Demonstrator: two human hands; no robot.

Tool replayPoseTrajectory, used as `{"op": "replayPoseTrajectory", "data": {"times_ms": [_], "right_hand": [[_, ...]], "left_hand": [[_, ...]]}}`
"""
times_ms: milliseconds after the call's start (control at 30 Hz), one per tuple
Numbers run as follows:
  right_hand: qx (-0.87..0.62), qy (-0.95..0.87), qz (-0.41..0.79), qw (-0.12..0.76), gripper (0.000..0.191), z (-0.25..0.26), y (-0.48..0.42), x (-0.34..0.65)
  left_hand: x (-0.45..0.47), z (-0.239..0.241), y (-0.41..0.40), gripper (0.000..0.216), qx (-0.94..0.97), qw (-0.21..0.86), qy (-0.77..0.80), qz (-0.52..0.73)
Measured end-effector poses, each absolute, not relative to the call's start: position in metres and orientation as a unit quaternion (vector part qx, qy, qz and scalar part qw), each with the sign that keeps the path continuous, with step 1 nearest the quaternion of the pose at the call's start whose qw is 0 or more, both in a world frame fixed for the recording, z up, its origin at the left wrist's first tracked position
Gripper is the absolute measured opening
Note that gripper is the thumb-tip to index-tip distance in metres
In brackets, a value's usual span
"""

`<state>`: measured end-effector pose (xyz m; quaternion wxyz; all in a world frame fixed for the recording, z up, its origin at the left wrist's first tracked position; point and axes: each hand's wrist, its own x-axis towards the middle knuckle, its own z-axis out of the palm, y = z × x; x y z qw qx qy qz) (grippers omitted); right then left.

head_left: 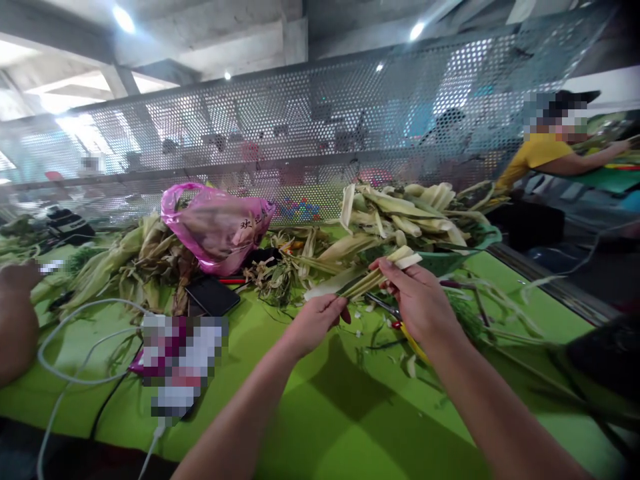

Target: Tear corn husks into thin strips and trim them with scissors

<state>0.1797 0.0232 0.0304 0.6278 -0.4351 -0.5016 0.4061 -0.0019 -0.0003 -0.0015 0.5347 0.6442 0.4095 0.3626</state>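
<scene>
A bundle of pale green corn husk strips [361, 285] stretches between my two hands above the green table. My left hand [317, 323] pinches its lower left end between thumb and fingers. Closed around the other end is my right hand [423, 300], with folded pale tips [404, 256] sticking out above the fingers. Beneath my right wrist lies a tool with a red and yellow handle [414, 343], partly hidden. Behind my hands a heap of corn husks [407, 217] fills a green basket [493, 237].
Left of centre are a pink plastic bag [213, 233], more husks [120, 267] and a dark phone [215, 295]. White cables [80, 308] run near a blurred-out device [187, 373]. A perforated metal screen [300, 133] stands behind. A person in yellow [545, 155] works at right; another person's arm [17, 327] shows at left.
</scene>
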Motion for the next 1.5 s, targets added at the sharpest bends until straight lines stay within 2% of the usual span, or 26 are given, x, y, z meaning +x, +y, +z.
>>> {"op": "replayPoseTrajectory", "data": {"times_ms": [100, 200, 433, 667, 867, 933, 1033, 1133, 1267, 1333, 1500], "right_hand": [[-0.438, -0.502, 0.4, 0.63, 0.024, 0.031, 0.024, 0.18], [-0.431, -0.493, 0.401, 0.641, 0.022, 0.032, 0.024, 0.18], [-0.428, -0.503, 0.373, 0.651, 0.021, 0.034, 0.021, 0.181], [-0.418, -0.509, 0.355, 0.664, 0.02, 0.03, 0.022, 0.181], [-0.413, -0.516, 0.345, 0.666, 0.016, 0.03, 0.021, 0.178], [-0.411, -0.52, 0.356, 0.659, 0.017, 0.031, 0.021, 0.179], [-0.415, -0.54, 0.379, 0.626, 0.023, 0.031, 0.025, 0.182], [-0.461, -0.604, 0.361, 0.54, 0.031, 0.021, 0.033, 0.185], [-0.539, -0.736, 0.207, 0.354, 0.018, -0.005, 0.046, 0.179], [-0.557, -0.764, 0.137, 0.294, 0.014, -0.017, 0.05, 0.172], [-0.568, -0.766, 0.112, 0.28, 0.007, -0.027, 0.055, 0.159]], "left_hand": [[0.0, -0.001, -0.002, 0.051, 0.606, 0.558, 0.412, 0.39], [0.001, 0.002, -0.006, 0.05, 0.524, 0.639, 0.384, 0.411], [-0.006, 0.008, -0.008, 0.035, 0.51, 0.722, 0.297, 0.361], [-0.008, 0.006, -0.005, 0.036, 0.537, 0.715, 0.316, 0.318], [-0.012, 0.01, -0.004, 0.038, 0.635, 0.585, 0.387, 0.322], [-0.016, 0.013, -0.002, 0.035, 0.627, 0.586, 0.384, 0.341], [-0.027, 0.018, 0.004, 0.032, 0.538, 0.611, 0.378, 0.441], [-0.039, 0.021, 0.01, 0.031, 0.446, 0.615, 0.359, 0.542], [-0.045, 0.021, 0.016, 0.028, 0.384, 0.611, 0.336, 0.604], [-0.044, 0.02, 0.017, 0.028, 0.369, 0.613, 0.336, 0.612], [-0.041, 0.018, 0.018, 0.026, 0.358, 0.615, 0.331, 0.619]]}}
